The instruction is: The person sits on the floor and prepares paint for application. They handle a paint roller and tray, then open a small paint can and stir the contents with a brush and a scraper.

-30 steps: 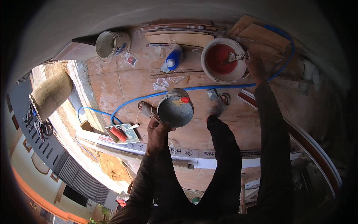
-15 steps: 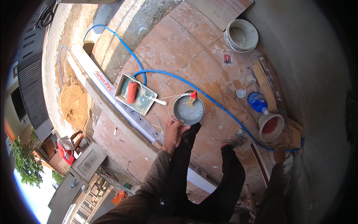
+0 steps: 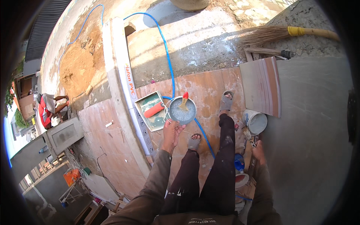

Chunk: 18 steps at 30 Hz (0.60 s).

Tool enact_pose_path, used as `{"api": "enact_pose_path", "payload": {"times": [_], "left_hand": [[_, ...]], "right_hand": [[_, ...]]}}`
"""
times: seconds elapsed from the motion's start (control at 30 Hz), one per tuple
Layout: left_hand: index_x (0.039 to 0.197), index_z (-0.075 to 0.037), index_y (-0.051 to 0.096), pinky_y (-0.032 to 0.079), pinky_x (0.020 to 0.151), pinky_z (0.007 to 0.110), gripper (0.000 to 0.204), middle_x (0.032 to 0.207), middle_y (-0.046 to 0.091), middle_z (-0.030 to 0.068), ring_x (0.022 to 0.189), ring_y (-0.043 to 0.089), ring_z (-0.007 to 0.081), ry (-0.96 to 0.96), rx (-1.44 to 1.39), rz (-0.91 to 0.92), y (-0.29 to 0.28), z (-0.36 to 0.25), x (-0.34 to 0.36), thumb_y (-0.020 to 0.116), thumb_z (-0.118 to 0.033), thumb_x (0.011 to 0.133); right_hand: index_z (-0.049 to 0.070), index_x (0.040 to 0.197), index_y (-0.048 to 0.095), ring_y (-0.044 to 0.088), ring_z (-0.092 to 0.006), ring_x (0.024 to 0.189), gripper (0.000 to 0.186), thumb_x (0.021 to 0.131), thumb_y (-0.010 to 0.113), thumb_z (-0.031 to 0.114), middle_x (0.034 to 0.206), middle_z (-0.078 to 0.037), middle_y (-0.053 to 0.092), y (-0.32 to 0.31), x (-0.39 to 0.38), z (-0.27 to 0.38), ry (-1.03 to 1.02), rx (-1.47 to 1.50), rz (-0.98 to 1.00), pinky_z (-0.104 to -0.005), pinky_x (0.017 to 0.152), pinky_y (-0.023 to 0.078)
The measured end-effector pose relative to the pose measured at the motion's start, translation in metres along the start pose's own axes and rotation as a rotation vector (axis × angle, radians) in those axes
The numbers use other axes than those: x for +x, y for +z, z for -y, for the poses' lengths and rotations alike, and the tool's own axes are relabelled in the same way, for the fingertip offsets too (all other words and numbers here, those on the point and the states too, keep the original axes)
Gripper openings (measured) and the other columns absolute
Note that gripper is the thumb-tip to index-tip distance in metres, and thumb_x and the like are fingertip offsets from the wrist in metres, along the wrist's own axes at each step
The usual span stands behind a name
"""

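My left hand (image 3: 171, 133) grips the rim and wire handle of a small round bucket (image 3: 180, 117) of grey-blue liquid, with a red-handled paintbrush (image 3: 184, 101) standing in it. Just left of the bucket, a paint tray (image 3: 157, 122) holds a red roller (image 3: 153, 109) on the tiles. Low on the right, my right hand (image 3: 258, 150) is closed on a spattered metal tool (image 3: 251, 140), perhaps a scraper, near a white bucket (image 3: 257, 120). A blue bottle (image 3: 239, 163) and a pail with red contents (image 3: 242, 182) lie partly hidden beside my right leg.
A long white panel pack (image 3: 131, 86) and a blue hose (image 3: 169, 63) cross the floor. A broom (image 3: 270, 35) and leaning boards (image 3: 258, 86) are upper right, by a grey wall (image 3: 307, 112). At far left a person in red (image 3: 45, 112) crouches near a sand pile (image 3: 78, 63).
My view has swung leftward toward the sunlit ground. My right hand has left the red-filled pail with the tool, now beside the white bucket. The small bucket stays in my left hand.
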<state>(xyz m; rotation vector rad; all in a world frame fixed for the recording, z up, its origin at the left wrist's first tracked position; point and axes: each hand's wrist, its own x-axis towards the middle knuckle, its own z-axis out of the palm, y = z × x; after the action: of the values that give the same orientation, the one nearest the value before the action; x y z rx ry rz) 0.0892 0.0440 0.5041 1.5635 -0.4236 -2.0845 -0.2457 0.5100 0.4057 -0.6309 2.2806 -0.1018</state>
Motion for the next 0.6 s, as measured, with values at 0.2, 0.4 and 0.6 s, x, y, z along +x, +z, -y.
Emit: {"api": "enact_pose_path", "payload": {"times": [0.2, 0.4, 0.6], "left_hand": [[0.105, -0.008, 0.052, 0.063, 0.083, 0.038, 0.016, 0.103, 0.066, 0.0089, 0.088, 0.072, 0.0249, 0.063, -0.046, -0.078, 0.060, -0.035, 0.068, 0.062, -0.005, 0.093], [0.108, -0.007, 0.051, 0.063, 0.079, 0.036, 0.020, 0.104, 0.065, 0.0098, 0.089, 0.071, 0.0259, 0.089, -0.136, -0.090, 0.100, -0.047, 0.164, 0.063, -0.006, 0.092], [0.103, -0.004, 0.053, 0.064, 0.076, 0.035, 0.018, 0.100, 0.068, 0.0111, 0.083, 0.071, 0.0210, 0.043, -0.130, -0.177, 0.103, -0.049, 0.231, 0.065, -0.005, 0.090]], "right_hand": [[-0.002, 0.129, 0.059, 0.066, -0.0220, 0.080, 0.058, 0.088, 0.077, 0.034, 0.091, -0.018, 0.069, -0.152, 0.170, 0.299, 0.023, 0.373, 0.345, -0.0356, 0.073, 0.053], [-0.003, 0.119, 0.058, 0.067, -0.0448, 0.099, 0.050, 0.094, 0.071, 0.039, 0.104, -0.030, 0.069, -0.148, 0.273, 0.325, -0.204, 0.079, 0.176, -0.0489, 0.085, 0.051], [-0.005, 0.117, 0.055, 0.062, -0.0512, 0.108, 0.050, 0.100, 0.059, 0.042, 0.109, -0.035, 0.065, -0.102, 0.353, 0.277, -0.164, -0.192, 0.232, -0.0552, 0.090, 0.047]]}}
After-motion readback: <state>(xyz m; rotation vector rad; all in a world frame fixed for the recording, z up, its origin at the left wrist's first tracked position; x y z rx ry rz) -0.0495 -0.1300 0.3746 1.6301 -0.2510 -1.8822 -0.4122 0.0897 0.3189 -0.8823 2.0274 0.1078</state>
